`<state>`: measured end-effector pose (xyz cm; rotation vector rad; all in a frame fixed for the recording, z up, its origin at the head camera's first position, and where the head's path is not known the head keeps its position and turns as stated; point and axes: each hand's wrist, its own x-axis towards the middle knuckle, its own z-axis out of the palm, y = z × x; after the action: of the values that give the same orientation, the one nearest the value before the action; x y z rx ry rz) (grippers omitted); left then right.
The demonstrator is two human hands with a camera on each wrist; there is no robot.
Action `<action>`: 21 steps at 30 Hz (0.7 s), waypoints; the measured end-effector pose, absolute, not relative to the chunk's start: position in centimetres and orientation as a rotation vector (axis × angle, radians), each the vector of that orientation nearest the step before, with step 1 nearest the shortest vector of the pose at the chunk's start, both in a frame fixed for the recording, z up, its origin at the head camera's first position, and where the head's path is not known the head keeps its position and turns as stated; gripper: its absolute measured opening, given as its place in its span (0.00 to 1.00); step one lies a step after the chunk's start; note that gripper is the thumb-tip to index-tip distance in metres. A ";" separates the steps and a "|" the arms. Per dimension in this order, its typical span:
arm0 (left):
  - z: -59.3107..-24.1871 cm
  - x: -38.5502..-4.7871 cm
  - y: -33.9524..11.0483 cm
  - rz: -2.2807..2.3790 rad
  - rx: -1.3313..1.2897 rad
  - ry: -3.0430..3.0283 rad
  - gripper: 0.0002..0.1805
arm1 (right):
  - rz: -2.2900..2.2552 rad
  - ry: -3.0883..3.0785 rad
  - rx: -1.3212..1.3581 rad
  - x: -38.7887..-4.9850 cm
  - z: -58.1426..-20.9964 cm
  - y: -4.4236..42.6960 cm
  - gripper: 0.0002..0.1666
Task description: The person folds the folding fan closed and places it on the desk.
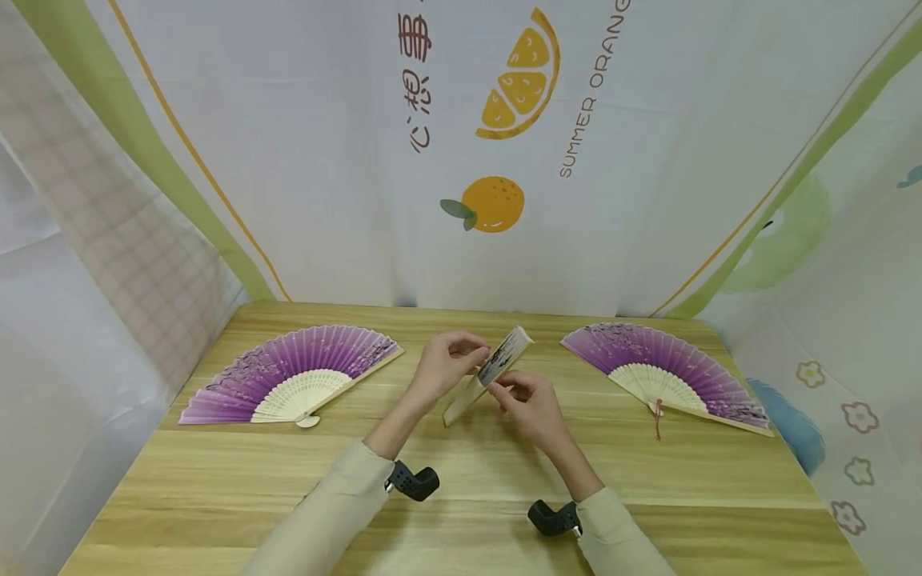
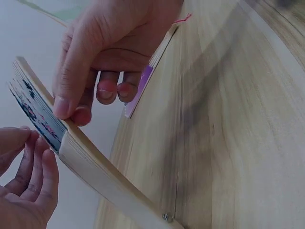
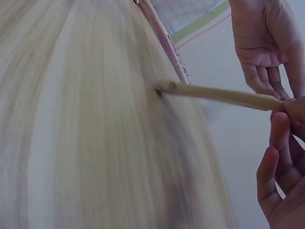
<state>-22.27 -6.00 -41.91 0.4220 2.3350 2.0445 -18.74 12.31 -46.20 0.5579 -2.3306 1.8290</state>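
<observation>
Fingers (image 1: 475, 358) of two hands meet on one folded fan: the left hand (image 1: 446, 368), on its far side, pinches the fan's edge between thumb and fingertips that come almost together, and the right hand (image 1: 531, 404), on its near side, grips it between thumb and index finger, parted only by the fan's thickness, while its other fingers bend loosely below. The folded fan (image 1: 507, 356) is held tilted between the hands at the middle of the scene, its dark printed leaf toward the far right and its pale riveted end toward the near left; whether that end touches the wood, I cannot tell. Two sleeves (image 1: 338, 504) and two black wrist cameras (image 1: 416, 482) follow nearer. Outward lie two spread purple fans, one at the left (image 1: 288, 368) and one at the right (image 1: 691, 364), the right one with one red tassel (image 1: 658, 420). All three fans are over one wooden table (image 1: 461, 520). Beyond its far edge hangs a white cloth (image 1: 346, 224) printed with one whole orange (image 1: 497, 204) and one orange wedge (image 1: 522, 84)
</observation>
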 end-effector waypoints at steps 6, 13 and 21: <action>-42.2 -22.2 -6.2 1.952 0.516 2.362 0.07 | 1.863 -2.381 0.519 -18.2 -44.6 12.1 0.04; -42.0 -21.8 -6.8 1.872 0.529 2.329 0.07 | 1.946 -2.336 0.512 -19.1 -45.4 12.8 0.06; -41.8 -21.5 -7.3 1.830 0.468 2.272 0.08 | 1.917 -2.366 0.508 -19.5 -44.3 12.8 0.08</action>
<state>-21.50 -7.33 -41.79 0.4678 2.2719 1.8300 -19.50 12.77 -44.31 0.5075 -2.3661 1.9169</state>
